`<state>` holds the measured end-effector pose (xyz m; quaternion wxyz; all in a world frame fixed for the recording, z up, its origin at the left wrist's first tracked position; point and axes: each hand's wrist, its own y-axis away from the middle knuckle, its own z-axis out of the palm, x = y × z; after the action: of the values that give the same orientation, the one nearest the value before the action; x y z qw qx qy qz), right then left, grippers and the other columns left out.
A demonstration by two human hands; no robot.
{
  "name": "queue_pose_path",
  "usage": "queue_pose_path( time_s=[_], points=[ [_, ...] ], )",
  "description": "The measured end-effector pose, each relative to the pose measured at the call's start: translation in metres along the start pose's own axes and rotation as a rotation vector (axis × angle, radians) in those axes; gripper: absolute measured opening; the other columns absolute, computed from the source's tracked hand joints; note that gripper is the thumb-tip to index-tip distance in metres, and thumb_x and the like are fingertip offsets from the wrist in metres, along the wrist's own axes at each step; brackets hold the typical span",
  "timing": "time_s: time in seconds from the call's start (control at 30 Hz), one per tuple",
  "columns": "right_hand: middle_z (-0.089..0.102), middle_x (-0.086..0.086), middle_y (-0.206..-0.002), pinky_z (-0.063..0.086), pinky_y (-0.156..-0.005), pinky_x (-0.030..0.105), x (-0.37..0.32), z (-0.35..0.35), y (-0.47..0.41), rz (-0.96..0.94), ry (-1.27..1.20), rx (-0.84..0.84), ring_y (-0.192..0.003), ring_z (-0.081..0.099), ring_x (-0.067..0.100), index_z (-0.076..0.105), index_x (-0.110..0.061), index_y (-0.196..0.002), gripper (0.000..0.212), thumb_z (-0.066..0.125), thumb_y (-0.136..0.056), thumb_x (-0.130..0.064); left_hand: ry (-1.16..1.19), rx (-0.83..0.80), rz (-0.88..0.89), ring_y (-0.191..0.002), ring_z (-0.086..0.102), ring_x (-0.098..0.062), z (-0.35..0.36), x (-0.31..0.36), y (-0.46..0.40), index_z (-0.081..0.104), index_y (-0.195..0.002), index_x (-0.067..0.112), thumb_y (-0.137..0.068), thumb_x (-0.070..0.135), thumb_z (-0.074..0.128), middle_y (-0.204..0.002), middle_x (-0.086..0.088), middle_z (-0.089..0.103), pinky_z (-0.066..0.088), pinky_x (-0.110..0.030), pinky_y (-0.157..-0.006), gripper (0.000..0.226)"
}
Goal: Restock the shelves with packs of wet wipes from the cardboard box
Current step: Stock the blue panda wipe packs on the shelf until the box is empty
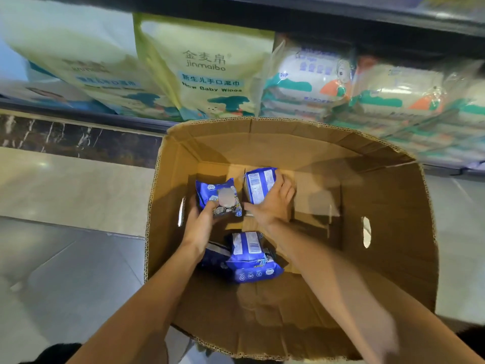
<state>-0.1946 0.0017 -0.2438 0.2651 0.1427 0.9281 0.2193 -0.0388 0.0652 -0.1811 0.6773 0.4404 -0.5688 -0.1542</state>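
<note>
Wet-wipe packs in blue wrappers lie on the floor of the open cardboard box [388, 206]. One pack [219, 197] near the box's left wall is gripped at its near end by the left hand [200, 224], fingers curled under it and partly hidden. Just beside it, a second pack [258, 185] stands on edge, the right hand [273, 203] clasping it with fingers wrapped over its far side. More packs [249, 258] lie nearer, partly covered by the left forearm. Beyond the box, shelf [78, 115] goods look blurred.
</note>
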Motion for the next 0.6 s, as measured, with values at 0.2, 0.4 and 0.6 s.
queue_pose_path(
  time_s=[0.2,0.4,0.6],
  points=[
    [0.017,0.005,-0.161,0.048,-0.103,0.048,0.037,0.007,0.004,-0.434,0.276,0.038,-0.144,0.023,0.035,0.028,-0.026,-0.152,0.096,0.078,-0.07,-0.018,-0.002,0.037,-0.041,-0.107,0.067,-0.017,0.001,-0.004,-0.003,0.057,-0.108,0.038,-0.097,0.023,0.058,-0.107,0.009,0.07,0.046,-0.035,-0.103,0.019],
    [0.046,-0.006,-0.149,0.048,-0.102,0.03,0.06,-0.034,0.004,-0.433,-0.288,-0.075,-0.128,0.051,0.016,0.049,-0.027,-0.145,0.067,0.057,-0.079,-0.028,-0.114,0.044,-0.051,-0.115,0.064,-0.02,-0.003,-0.013,-0.006,0.055,-0.104,0.044,-0.095,0.031,0.06,-0.121,0.005,0.069,0.044,-0.044,-0.109,0.017],
    [0.067,0.016,-0.123,0.061,-0.077,0.04,0.05,-0.047,-0.015,0.491,-1.179,-0.143,-0.108,0.067,0.034,0.056,-0.011,-0.124,0.039,0.065,-0.093,-0.032,-0.13,0.092,-0.153,-0.117,0.061,-0.026,-0.003,-0.016,-0.01,0.039,-0.138,0.036,-0.094,0.029,0.059,-0.133,-0.003,0.061,0.04,-0.044,-0.111,0.049]
  ],
)
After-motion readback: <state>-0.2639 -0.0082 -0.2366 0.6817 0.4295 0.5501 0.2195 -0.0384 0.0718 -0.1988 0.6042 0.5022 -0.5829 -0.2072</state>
